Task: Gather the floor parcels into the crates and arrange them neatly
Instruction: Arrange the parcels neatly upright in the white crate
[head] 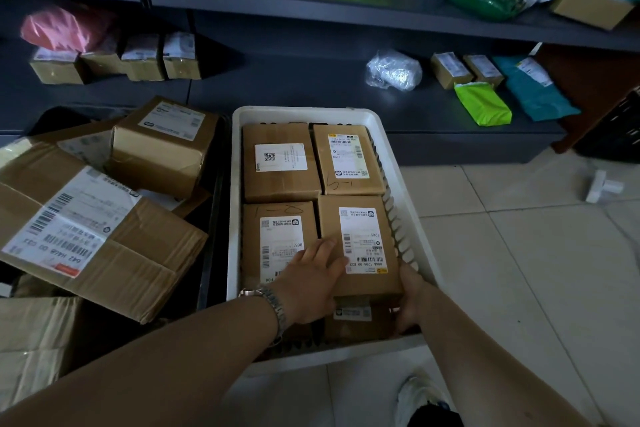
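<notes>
Pressing flat, the left hand [311, 282] lays straight fingers [327, 246] on the parcel [360, 218] at the white crate's [239, 184] near-right corner; the right hand [412, 302] grips its near edge, fingertips hidden. Recommended: lower it level, flush against neighbouring parcels [280, 163].

Looks dim indoors, with little light. Across the back, dark grey metal shelving [311, 0] in two tiers, a dull sheen along the upper board. Lower shelf [311, 90] close above the ground on a solid grey base. To the right, pale glossy floor tiles [519, 253] with thin dark grout lines. Past the shelving's right end, a reddish-brown panel [595, 80].
</notes>
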Demonstrator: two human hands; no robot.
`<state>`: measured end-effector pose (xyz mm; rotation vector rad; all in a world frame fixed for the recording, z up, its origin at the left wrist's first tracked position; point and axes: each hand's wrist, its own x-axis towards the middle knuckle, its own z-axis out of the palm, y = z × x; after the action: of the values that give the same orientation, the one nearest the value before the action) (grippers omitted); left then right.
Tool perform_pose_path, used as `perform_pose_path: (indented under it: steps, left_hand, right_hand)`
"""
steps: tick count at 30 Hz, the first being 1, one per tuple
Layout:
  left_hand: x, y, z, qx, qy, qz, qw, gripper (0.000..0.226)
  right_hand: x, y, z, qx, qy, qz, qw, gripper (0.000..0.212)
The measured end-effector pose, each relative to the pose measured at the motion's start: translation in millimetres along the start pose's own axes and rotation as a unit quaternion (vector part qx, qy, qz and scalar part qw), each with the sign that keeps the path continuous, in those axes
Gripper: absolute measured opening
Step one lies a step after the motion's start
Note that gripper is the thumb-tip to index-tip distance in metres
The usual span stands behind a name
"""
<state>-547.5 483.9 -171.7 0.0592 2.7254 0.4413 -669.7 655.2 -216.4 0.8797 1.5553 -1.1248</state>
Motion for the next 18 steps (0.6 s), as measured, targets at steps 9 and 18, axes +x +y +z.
perform_pose_path:
  steps: [9,18]
  left_hand:
    - [1,2,1,0.013,0.007,-0.001,1.000,0.080]
    - [-1,1,2,0.018,0.007,0.002,1.000,0.077]
  right_hand:
    - [-2,4,4,0.048,-0.017,-0.033,0.998,0.075]
    - [0,8,11,0.149,0.054,-0.119,0.980,0.057]
